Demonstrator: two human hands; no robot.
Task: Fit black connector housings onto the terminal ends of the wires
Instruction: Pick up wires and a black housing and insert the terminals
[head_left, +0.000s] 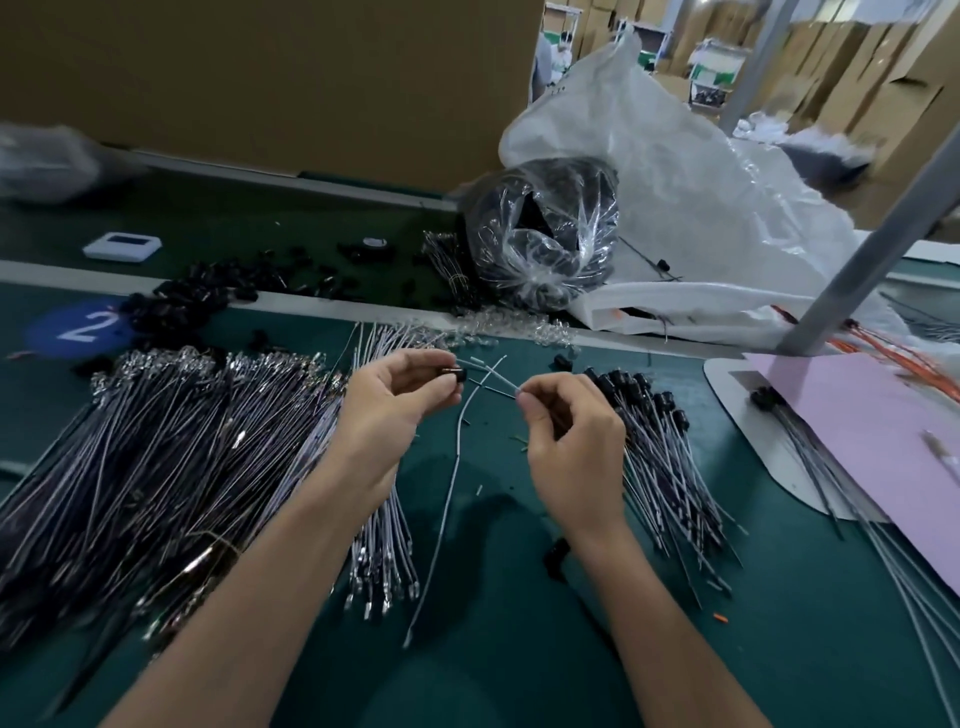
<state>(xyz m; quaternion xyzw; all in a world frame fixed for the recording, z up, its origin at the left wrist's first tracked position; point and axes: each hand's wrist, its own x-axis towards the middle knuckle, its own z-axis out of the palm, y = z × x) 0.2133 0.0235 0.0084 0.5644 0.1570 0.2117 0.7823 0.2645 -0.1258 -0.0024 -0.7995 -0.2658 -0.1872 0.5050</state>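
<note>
Factory assembly bench: wire bundles (171, 441), stacked cartons (852, 78) (behind).

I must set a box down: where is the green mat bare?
Front right, the green mat is bare between the pile of black-capped wires and the pink paper sheet. A narrow strip between the forearms has one white wire. Left is crowded with dark wire bundles.

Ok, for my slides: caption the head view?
Left hand holds a black connector housing; right hand pinches a white wire near it.
</note>
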